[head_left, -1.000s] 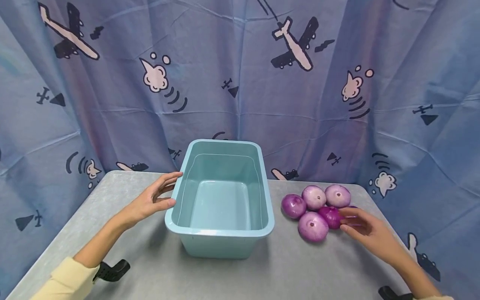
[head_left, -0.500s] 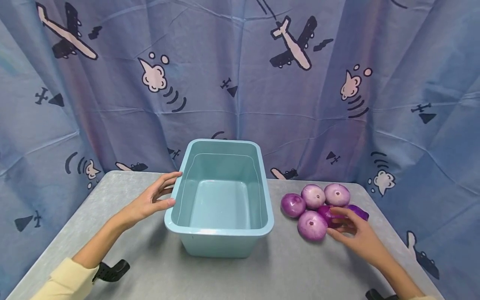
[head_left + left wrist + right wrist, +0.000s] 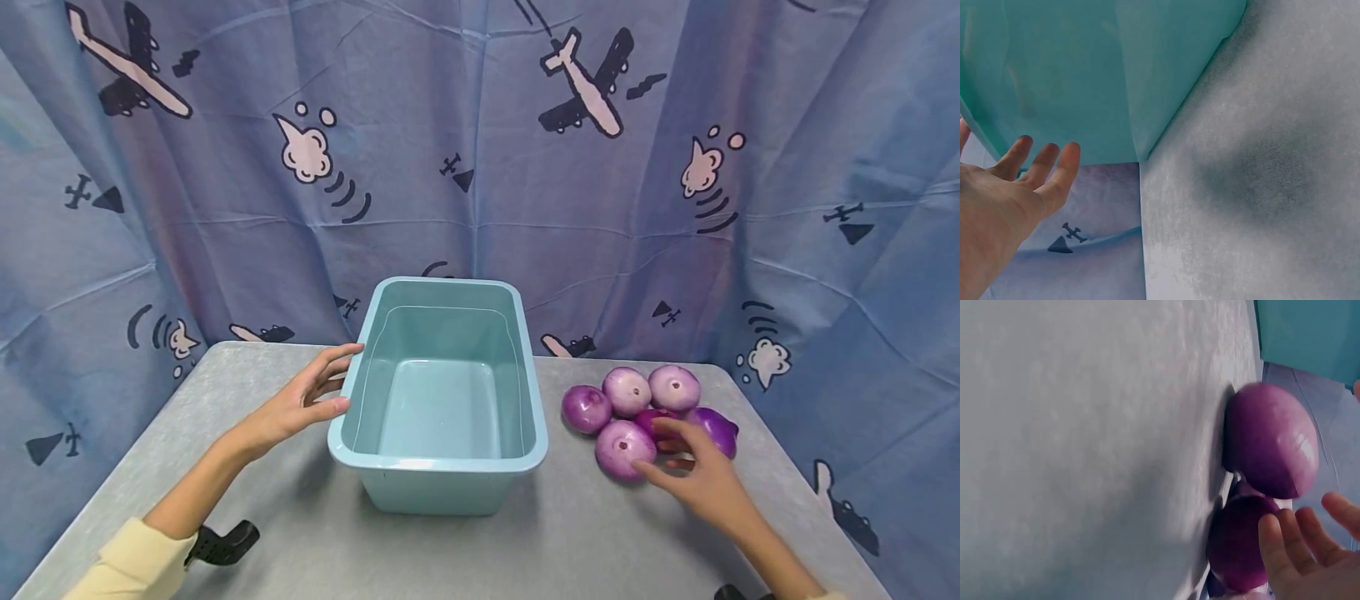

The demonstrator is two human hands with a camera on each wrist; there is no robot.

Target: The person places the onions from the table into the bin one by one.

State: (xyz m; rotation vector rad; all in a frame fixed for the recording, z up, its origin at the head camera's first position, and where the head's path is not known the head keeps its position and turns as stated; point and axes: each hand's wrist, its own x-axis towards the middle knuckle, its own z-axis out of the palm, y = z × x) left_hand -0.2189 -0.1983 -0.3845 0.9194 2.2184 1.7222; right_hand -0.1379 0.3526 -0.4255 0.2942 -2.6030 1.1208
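Note:
A light teal plastic tub [image 3: 438, 465] stands in the middle of the table with nothing inside. My left hand [image 3: 300, 404] touches its left rim with fingers extended. In the left wrist view the left hand [image 3: 1029, 187] lies beside the tub's wall [image 3: 1066, 81]. Right of the tub several red onions sit in a cluster. My right hand [image 3: 697, 475] reaches over the front right of it, fingers loosely bent and apart. Nearest are the front onion [image 3: 625, 451] and a darker onion [image 3: 651, 421] partly hidden behind the fingers. In the right wrist view the right hand [image 3: 1316, 556] holds nothing.
A purple onion [image 3: 716, 429] lies at the cluster's right side, near the table's right edge. Two paler onions [image 3: 674, 387] sit at the back. The grey table [image 3: 570, 542] meets a blue curtain [image 3: 480, 167] printed with airplanes behind.
My right hand has moved left and slightly nearer over the onions, uncovering the purple onion at the right. My left hand stays at the tub's rim, and the onions keep their places.

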